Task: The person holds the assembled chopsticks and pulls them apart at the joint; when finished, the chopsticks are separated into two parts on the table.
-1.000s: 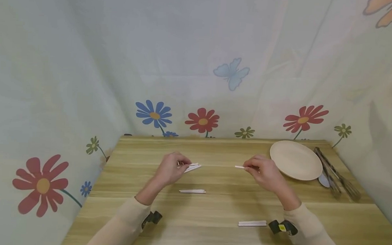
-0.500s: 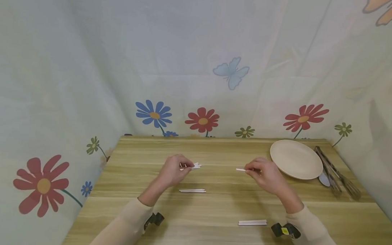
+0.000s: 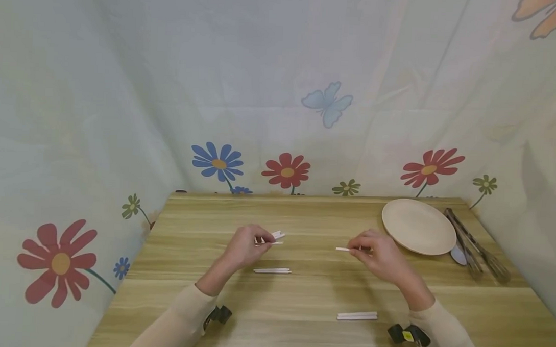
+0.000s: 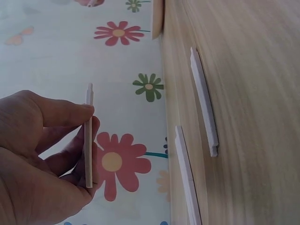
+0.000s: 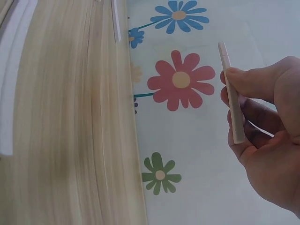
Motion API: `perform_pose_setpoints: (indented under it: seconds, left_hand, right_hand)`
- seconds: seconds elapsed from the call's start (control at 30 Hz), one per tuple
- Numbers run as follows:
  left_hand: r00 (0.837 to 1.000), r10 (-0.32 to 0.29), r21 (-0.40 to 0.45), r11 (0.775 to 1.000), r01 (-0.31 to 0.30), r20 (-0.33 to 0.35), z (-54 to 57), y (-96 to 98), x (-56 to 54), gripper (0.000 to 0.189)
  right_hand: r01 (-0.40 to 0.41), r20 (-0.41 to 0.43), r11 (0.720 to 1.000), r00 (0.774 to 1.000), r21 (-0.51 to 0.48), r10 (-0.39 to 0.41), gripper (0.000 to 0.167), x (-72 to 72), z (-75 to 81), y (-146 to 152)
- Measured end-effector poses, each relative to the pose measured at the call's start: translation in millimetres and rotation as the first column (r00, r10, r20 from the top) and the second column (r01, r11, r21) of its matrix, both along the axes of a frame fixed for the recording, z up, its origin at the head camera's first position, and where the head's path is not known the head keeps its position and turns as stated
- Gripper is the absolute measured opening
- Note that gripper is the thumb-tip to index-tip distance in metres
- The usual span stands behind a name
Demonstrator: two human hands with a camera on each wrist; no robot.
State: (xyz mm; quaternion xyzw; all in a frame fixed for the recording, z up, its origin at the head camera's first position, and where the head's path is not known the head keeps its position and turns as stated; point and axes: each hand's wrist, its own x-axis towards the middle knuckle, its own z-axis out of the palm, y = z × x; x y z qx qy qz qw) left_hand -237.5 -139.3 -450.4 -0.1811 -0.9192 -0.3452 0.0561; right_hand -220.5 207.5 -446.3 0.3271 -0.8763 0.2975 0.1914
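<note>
My left hand [image 3: 248, 246] pinches a thin white stick [image 4: 88, 150] between thumb and fingers, held up above the table. Across from it, my right hand [image 3: 376, 253] pinches another short white stick [image 5: 234, 105], also raised. The two held sticks point toward each other in the head view, with a wide gap between them. Just behind the left fingertips lies a small group of white sticks [image 3: 279, 235], partly hidden by that hand. Nearer the person, one pair of sticks [image 3: 272, 271] lies side by side, and a second pair [image 3: 357, 316] lies farther right.
A beige oval-looking plate [image 3: 418, 227] sits at the back right of the wooden table [image 3: 301, 297]. Beside it lie a spoon [image 3: 458, 255] and dark metal utensils [image 3: 480, 247]. A flower-printed curtain [image 3: 262, 91] hangs behind the table and at its sides.
Both hands have moved slightly toward the person, each keeping its stick. More of the stick group behind the left hand now shows. The pairs on the table have stayed put.
</note>
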Motion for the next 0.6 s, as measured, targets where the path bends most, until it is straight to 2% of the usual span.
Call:
perform_pose_setpoints:
  seconds: [0.3,0.6]
  left_hand:
    - [1.0,-0.017,0.008,1.0,0.017,-0.001,-7.0,-1.0,1.4,0.006]
    - [0.999,-0.033,0.004,0.999,0.033,0.028,-12.6,-0.6,2.7,0.006]
  right_hand:
    - [-0.02,0.039,1.0,0.999,-0.003,0.02,0.016,5.3,-5.8,1]
    - [-0.045,0.024,0.999,0.999,0.002,0.045,0.016,8.3,-11.7,1]
